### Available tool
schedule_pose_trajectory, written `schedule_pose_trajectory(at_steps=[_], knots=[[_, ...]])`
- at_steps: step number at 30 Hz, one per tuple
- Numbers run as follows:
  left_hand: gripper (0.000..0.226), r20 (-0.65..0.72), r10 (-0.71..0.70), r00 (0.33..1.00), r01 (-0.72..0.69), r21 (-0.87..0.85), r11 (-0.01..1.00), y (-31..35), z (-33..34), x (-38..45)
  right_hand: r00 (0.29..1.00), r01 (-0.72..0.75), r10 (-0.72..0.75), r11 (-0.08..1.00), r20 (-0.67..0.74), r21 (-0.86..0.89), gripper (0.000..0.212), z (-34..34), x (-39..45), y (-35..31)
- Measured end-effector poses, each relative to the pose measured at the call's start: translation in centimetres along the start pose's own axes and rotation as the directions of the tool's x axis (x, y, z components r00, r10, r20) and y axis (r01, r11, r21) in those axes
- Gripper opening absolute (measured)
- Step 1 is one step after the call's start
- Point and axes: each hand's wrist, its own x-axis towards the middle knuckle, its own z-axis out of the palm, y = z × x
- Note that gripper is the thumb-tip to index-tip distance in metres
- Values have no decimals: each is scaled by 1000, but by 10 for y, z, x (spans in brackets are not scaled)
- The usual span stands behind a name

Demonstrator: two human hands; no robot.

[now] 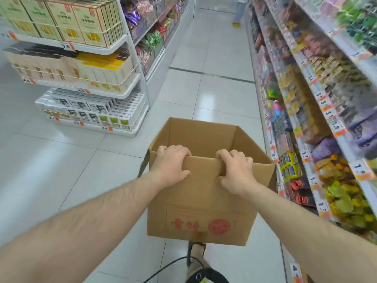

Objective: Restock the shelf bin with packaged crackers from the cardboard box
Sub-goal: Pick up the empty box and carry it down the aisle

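A brown cardboard box with red printed characters on its near side hangs in the air in front of me, its top open. My left hand grips the near top edge, fingers curled over the rim into the box. My right hand grips the same edge a little to the right. The inside walls that show are bare cardboard; the box's bottom and any crackers in it are hidden by the near wall. No particular shelf bin stands out among the blurred shelves.
A long shelf of bagged snacks with price tags runs along the right. An end rack of boxed goods stands at left, more snack shelves behind it. Tiled aisle floor stretches ahead. A person's legs show far down the aisle.
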Motion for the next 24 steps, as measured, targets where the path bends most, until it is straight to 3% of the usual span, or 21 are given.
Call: schedule_pose_trajectory(at_steps=[11, 18, 24], knots=[[34, 47, -127, 991, 125, 32, 992, -57, -23, 254, 995, 62, -65, 997, 78, 47, 49, -25, 269, 56], [33, -3, -182, 983, 182, -7, 983, -144, -20, 404, 993, 85, -83, 996, 89, -21, 48, -9, 451, 52], [34, 36, -216, 976, 218, -68, 974, -227, -10, 525, 989, 45, -33, 995, 142, -87, 45, 16, 592, 42]])
